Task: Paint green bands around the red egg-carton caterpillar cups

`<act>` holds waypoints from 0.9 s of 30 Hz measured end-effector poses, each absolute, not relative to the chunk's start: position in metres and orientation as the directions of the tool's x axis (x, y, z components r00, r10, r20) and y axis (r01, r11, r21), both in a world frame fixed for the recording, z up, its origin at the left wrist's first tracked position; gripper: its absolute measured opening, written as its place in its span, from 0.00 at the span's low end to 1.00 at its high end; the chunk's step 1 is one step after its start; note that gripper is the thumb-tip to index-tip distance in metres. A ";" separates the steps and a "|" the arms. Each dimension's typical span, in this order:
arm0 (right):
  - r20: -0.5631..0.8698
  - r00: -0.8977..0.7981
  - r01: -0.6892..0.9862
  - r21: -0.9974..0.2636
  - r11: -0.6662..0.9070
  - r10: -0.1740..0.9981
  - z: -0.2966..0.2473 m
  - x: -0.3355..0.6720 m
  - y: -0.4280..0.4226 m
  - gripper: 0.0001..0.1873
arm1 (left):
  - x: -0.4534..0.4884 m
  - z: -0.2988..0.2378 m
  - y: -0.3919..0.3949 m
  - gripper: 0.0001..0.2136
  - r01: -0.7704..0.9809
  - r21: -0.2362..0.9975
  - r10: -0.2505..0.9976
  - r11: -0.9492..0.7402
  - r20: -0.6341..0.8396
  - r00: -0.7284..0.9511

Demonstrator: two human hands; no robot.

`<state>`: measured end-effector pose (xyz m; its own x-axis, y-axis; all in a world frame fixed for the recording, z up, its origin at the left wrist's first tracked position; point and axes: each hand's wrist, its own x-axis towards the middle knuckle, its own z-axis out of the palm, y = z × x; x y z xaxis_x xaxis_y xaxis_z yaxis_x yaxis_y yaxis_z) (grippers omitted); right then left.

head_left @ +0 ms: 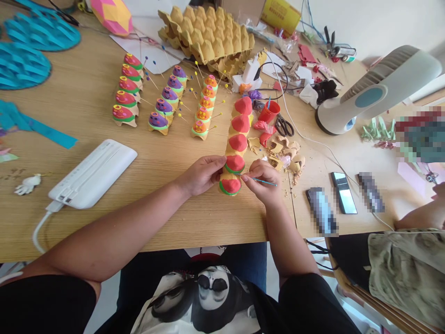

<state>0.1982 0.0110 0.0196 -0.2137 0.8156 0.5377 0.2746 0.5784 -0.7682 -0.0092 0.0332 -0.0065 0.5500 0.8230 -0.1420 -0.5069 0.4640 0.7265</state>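
Note:
My left hand [206,175] grips the side of an egg-carton strip [236,145] with its thumb on the edge. Red clay caps the strip's several bumps. Green clay edges the two bumps nearest me. Closed round a thin blue clay tool [264,181], my right hand [264,180] holds its tip against the green edge of the second bump from the front. Three finished-looking strips stand further left: a red one [125,97], a purple one [169,94] and an orange one [207,101]. Pins with coloured heads stick out of them.
Carton scraps [283,150], scissors [284,125] and a red cup [269,111] lie right of the strip. Behind are egg trays [208,35]; a white fan [378,88] stands right. A power bank [93,174] lies left. A co-worker's arm [422,211] shows at right.

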 end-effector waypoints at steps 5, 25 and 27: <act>0.574 -0.231 0.253 -0.744 0.618 0.785 0.020 0.198 0.011 0.15 | -0.009 -0.005 0.032 0.19 -0.514 0.717 0.826 0.471 -0.153 0.542; 0.575 -0.256 0.234 -0.743 0.627 0.777 0.022 0.196 0.011 0.15 | -0.008 -0.005 0.032 0.19 -0.487 0.749 0.834 0.449 -0.155 0.530; 0.577 -0.251 0.230 -0.745 0.627 0.777 0.022 0.196 0.011 0.15 | -0.008 -0.005 0.032 0.19 -0.487 0.749 0.834 0.449 -0.154 0.530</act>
<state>0.1960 0.0109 0.0216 -0.2509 0.7774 0.5768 0.2298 0.6267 -0.7446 -0.0080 0.0318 -0.0048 0.5304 0.8336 -0.1544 -0.4874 0.4489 0.7489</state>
